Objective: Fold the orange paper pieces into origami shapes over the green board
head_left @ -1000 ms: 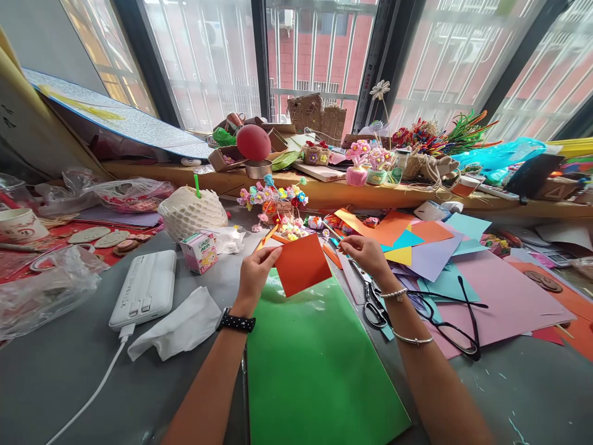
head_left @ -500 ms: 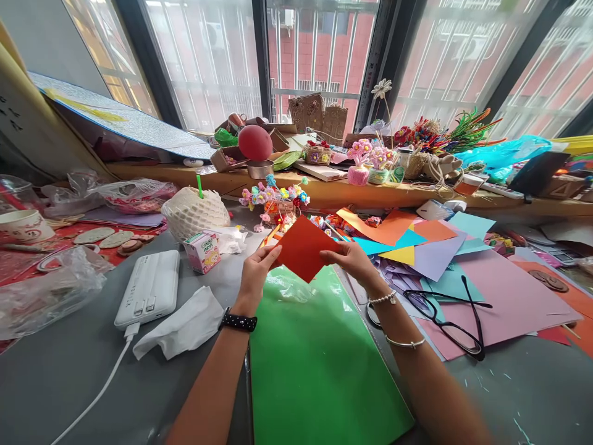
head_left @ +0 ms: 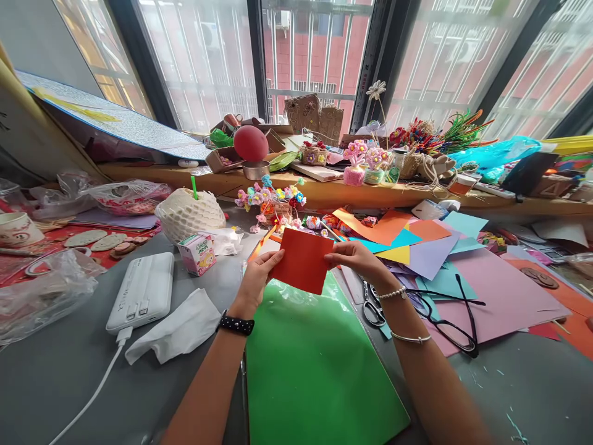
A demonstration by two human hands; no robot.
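A square of red-orange paper (head_left: 303,261) is held up above the far end of a glossy green board (head_left: 319,358). My left hand (head_left: 256,278) pinches its left edge between thumb and fingers. At the right edge, near the upper corner, my right hand (head_left: 356,262) pinches it too. The paper looks flat, with its sides roughly level and upright. Silver scissors (head_left: 373,311) lie beside the board, partly hidden under my right wrist.
Sheets of coloured paper (head_left: 504,290) and black-framed glasses (head_left: 463,337) lie to the right. On the left are a white power bank (head_left: 142,290) with a cable, a tissue (head_left: 178,327) and a small box (head_left: 197,254). Craft flowers (head_left: 273,201) stand behind the paper.
The paper has turned from a diamond position to a squared one, and both hands have shifted their grip from corners to edges. The scissors now show more beside my right wrist.
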